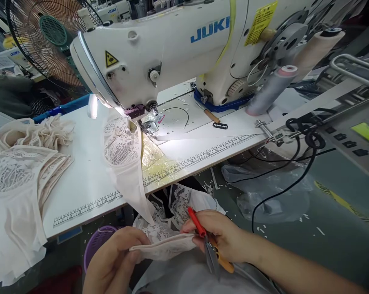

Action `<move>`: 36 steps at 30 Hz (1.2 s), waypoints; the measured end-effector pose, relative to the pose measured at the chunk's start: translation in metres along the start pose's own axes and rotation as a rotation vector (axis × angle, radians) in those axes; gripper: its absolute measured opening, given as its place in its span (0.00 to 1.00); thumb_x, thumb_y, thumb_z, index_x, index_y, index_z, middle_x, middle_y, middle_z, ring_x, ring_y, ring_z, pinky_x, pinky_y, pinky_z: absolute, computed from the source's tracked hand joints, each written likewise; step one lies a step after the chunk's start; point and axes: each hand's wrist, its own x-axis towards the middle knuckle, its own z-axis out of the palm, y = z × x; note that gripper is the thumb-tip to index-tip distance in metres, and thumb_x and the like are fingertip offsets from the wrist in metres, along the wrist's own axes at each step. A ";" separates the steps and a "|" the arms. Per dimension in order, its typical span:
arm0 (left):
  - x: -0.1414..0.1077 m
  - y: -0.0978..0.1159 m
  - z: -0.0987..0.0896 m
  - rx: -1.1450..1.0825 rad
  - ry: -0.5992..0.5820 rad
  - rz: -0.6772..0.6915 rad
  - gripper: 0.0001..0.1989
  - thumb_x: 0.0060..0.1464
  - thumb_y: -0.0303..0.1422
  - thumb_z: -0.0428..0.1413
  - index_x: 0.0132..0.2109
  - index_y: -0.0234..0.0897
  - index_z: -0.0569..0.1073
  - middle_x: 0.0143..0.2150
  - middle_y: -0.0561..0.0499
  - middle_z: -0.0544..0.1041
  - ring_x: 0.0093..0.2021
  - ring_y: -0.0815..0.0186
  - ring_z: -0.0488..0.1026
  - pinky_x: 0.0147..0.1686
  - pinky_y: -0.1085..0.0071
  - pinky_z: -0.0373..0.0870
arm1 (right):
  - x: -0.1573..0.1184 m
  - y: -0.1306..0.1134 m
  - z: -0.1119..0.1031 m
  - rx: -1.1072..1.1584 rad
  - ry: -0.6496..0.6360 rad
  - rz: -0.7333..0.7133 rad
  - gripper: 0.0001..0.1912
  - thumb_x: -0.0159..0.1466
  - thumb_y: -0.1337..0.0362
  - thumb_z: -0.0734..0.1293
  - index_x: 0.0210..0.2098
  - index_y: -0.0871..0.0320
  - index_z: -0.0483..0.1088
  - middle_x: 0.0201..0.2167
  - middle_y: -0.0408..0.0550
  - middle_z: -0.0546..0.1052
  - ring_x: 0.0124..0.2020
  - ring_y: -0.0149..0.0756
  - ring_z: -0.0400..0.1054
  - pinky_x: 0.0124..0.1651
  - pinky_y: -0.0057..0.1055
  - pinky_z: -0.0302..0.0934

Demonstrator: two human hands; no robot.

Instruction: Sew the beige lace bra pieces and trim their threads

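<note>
My left hand point(120, 255) pinches one end of a pale beige lace bra point(169, 247), close to my lap. My right hand point(219, 234) grips a pair of scissors point(212, 255) with red and orange handles, the blades pointing down. Its fingertips also hold the other end of the bra's edge, so that edge is stretched between both hands. More of the lace hangs over the table's front edge behind my hands. Another lace cup point(121, 143) lies under the needle area of the sewing machine point(172, 53), its side panel draping toward me.
A stack of beige bra pieces point(16, 175) lies on the table's left. A razor blade point(220, 126) and a wooden-handled tool point(211, 116) rest by the machine base. Thread cones point(272, 92) and a control panel point(356, 134) stand right. Below is a purple basket point(94, 245); a fan point(52, 36) stands behind.
</note>
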 end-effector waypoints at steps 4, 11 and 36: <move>0.003 0.003 0.007 0.008 0.133 -0.062 0.08 0.58 0.36 0.54 0.32 0.39 0.74 0.31 0.48 0.75 0.31 0.63 0.71 0.28 0.75 0.67 | 0.006 -0.006 0.000 0.027 -0.003 -0.038 0.15 0.51 0.77 0.61 0.36 0.59 0.72 0.30 0.49 0.77 0.31 0.36 0.70 0.34 0.31 0.65; 0.008 0.002 0.012 0.001 0.210 -0.144 0.12 0.54 0.41 0.57 0.30 0.37 0.74 0.29 0.49 0.74 0.27 0.66 0.67 0.24 0.75 0.63 | 0.011 -0.015 -0.004 -0.005 -0.017 -0.009 0.13 0.51 0.74 0.63 0.36 0.59 0.70 0.31 0.49 0.74 0.32 0.36 0.68 0.34 0.31 0.64; 0.015 0.004 0.040 0.003 -0.156 -0.031 0.10 0.57 0.30 0.51 0.47 0.37 0.64 0.27 0.54 0.68 0.23 0.69 0.60 0.23 0.75 0.56 | 0.038 -0.041 -0.021 -0.017 -0.055 0.051 0.08 0.59 0.64 0.65 0.40 0.54 0.70 0.33 0.47 0.76 0.35 0.40 0.72 0.36 0.32 0.68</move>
